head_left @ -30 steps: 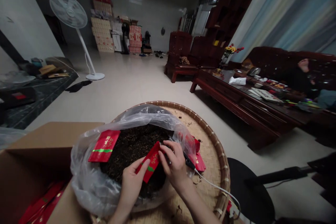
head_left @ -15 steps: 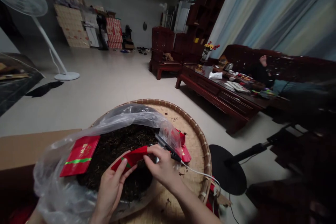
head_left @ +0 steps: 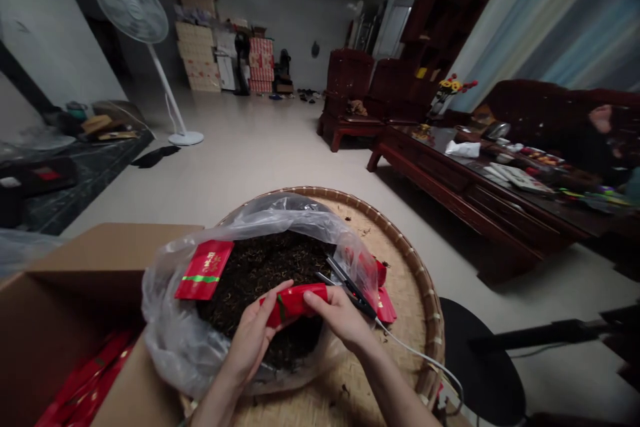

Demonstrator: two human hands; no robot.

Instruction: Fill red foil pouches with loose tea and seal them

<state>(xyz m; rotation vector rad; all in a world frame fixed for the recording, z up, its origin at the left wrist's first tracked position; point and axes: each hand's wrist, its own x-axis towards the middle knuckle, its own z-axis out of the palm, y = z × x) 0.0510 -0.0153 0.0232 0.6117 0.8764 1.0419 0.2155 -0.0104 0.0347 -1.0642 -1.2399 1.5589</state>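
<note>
Both my hands hold one small red packet [head_left: 295,301] over a clear plastic bag [head_left: 170,340] full of dark loose tea [head_left: 260,273]. My left hand [head_left: 253,340] grips the packet's left end and my right hand [head_left: 343,317] pinches its right end. A second red packet [head_left: 204,270] with a green stripe lies on the bag's left rim. The bag sits on a round woven bamboo tray [head_left: 415,280]. A black sealing tool [head_left: 345,283] with a white cord [head_left: 415,357] lies just past my right hand.
An open cardboard box [head_left: 100,267] holding red packets [head_left: 80,390] stands at my left. More red packets [head_left: 383,303] lie on the tray. A black stool [head_left: 480,367] is at the right, a long wooden table [head_left: 480,193] beyond it, a standing fan [head_left: 133,13] far left.
The view swung right, then back left. The red packet stays in both hands and now lies nearly level, where a second ago it stood slanted.
</note>
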